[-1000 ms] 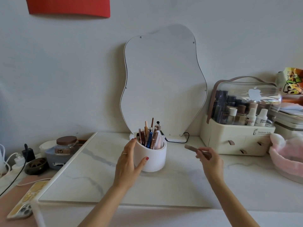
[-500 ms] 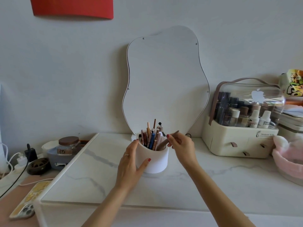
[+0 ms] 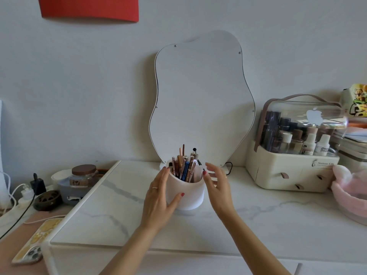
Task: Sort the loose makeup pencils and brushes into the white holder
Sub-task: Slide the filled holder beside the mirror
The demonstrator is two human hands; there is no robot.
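The white holder (image 3: 188,197) stands on the marble tabletop (image 3: 111,205) in front of the mirror. Several makeup pencils and brushes (image 3: 184,165) stick upright out of it. My left hand (image 3: 158,197) wraps the holder's left side, thumb across its front. Just right of the rim my right hand (image 3: 217,181) hovers with fingers spread and nothing in it. I see no loose pencil or brush on the tabletop.
A wavy mirror (image 3: 200,96) leans on the wall behind the holder. A cosmetics case (image 3: 294,147) with a clear lid sits at right, a pink fluffy basket (image 3: 351,191) beyond it. At left are a lidded jar (image 3: 84,176), plugs and a phone (image 3: 35,241).
My right hand carried a brown pencil from the right to the holder, dropped it in, and has now let go and drawn back slightly. The left hand kept hold of the holder.
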